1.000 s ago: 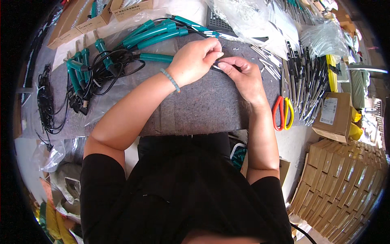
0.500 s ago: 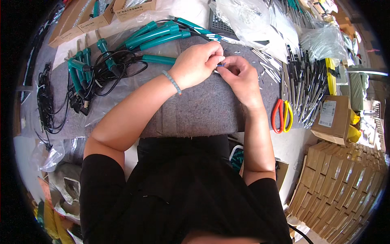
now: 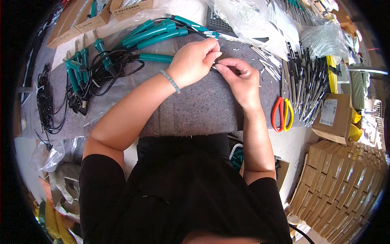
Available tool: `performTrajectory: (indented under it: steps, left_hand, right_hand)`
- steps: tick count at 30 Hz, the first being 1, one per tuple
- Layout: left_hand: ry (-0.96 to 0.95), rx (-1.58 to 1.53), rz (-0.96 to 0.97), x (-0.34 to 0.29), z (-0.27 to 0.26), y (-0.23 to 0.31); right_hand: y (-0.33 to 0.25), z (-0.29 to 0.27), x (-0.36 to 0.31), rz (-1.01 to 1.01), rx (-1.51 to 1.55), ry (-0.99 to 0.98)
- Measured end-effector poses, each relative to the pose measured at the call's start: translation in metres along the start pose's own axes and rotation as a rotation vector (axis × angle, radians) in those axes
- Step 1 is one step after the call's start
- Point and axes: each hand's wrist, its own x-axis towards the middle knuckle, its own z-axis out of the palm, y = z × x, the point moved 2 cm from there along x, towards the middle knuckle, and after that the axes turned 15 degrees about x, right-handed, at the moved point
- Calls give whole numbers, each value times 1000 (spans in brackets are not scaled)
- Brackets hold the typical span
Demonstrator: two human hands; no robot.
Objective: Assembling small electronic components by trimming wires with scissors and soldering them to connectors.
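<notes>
My left hand (image 3: 193, 62) is closed in a pinch over the grey cloth-covered table (image 3: 195, 107), its fingertips hiding what they hold. Close by on the right, my right hand (image 3: 243, 83) pinches a thin dark wire (image 3: 214, 66) between thumb and forefinger; the two hands' fingertips are nearly touching. A green tool handle (image 3: 156, 58) lies just left of my left wrist. Farther back rest several more green handles (image 3: 152, 36), with small white sleeves (image 3: 211, 33) around the wires at their right ends.
Green irons (image 3: 83, 65) with tangled black cables lie at left. Scissors (image 3: 283, 114) with red and yellow handles lie right of my forearm, near white tubes (image 3: 268, 63) and a heap of metal rods (image 3: 306, 85). Cartons (image 3: 93, 22) and a plastic bag (image 3: 243, 18) stand at the back.
My fingertips have parted slightly, the right hand dropping a little. The blue bit that showed between them is out of sight. The view has shifted slightly.
</notes>
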Motion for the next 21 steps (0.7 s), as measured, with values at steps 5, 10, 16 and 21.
performTrajectory:
  steps: [5,10,16,21]
  left_hand:
    - [-53,-59,37,-2,-1,0]
    - [-52,-94,26,0,-3,3]
    - [-78,-104,-17,1,-1,0]
    - [-118,28,-90,8,2,-2]
  right_hand:
    - [2,10,2,-19,-337,12]
    - [0,9,5,-173,-603,-87]
    - [-4,-2,3,127,-130,-15]
    - [-12,7,-6,-596,-804,-5]
